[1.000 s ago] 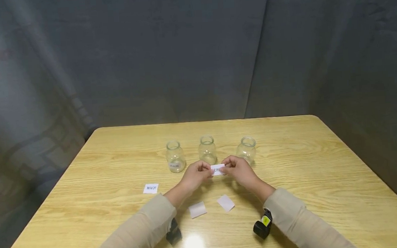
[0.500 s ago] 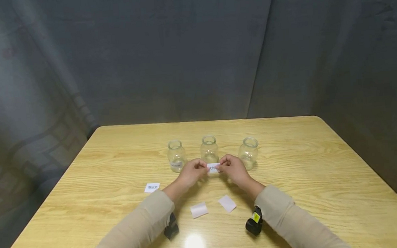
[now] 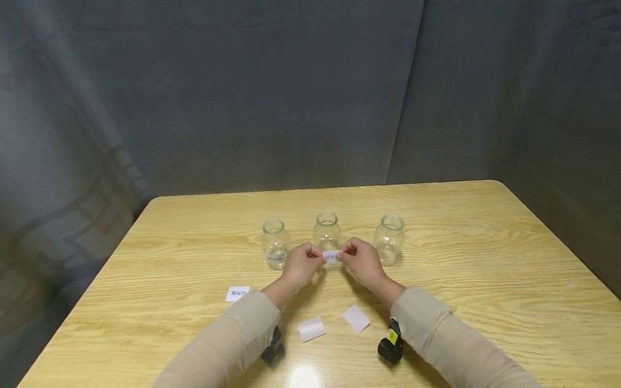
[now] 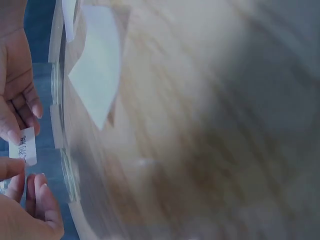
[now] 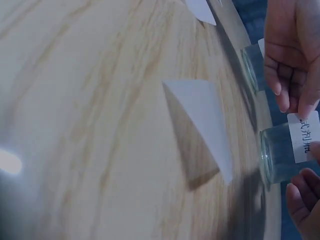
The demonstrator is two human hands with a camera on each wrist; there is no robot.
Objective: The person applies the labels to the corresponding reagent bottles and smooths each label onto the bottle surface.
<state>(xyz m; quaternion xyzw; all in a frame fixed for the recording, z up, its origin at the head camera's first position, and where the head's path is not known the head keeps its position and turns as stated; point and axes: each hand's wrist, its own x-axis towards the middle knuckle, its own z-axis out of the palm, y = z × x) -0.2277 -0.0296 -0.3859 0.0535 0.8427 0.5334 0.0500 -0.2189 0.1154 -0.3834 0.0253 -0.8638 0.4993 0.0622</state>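
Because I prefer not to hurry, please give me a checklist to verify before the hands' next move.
1. Held label pinched by both left hand and right hand: ok.
2. Its printing fully uncovered: not ok; right hand overlaps part.
3. Middle jar upright: ok.
4. Held label touching middle jar: cannot tell.
5. Left jar labelled: ok.
6. Loose label apart from left sleeve: cannot tell; they meet in head view.

Below the head view's centre we see a white, dark-lettered label [image 3: 330, 257] pinched at both ends in front of an upright glass jar [image 3: 327, 233].
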